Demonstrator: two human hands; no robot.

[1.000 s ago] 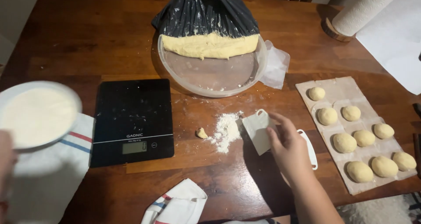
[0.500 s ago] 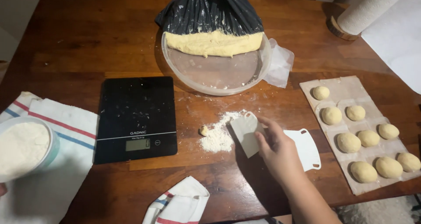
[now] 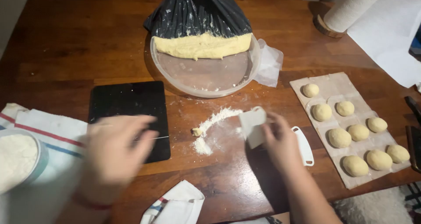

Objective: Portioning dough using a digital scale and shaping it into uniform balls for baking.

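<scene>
Head view: right hand (image 3: 280,143), fingers closed on a flat white scraper (image 3: 253,126), its edge at powdery flour (image 3: 213,126) on the wooden bench (image 3: 66,44); blurred left hand (image 3: 115,150), fingers loosely spread and empty, hovers over a black scale (image 3: 128,107)

Centre of the frame: right hand (image 3: 280,140) gripping a white dough scraper (image 3: 253,126), edge down beside a streak of flour (image 3: 212,127) and a small dough scrap (image 3: 197,131) on the wooden table (image 3: 66,44). Lower left: left hand (image 3: 115,151), blurred, over a black kitchen scale (image 3: 129,105). Far left: flour bowl (image 3: 17,160) on a striped towel (image 3: 52,132). Top centre: clear bowl (image 3: 206,77) with yellow dough (image 3: 202,45) under black plastic. Right: dough balls (image 3: 340,137) on brown paper (image 3: 326,81).
</scene>
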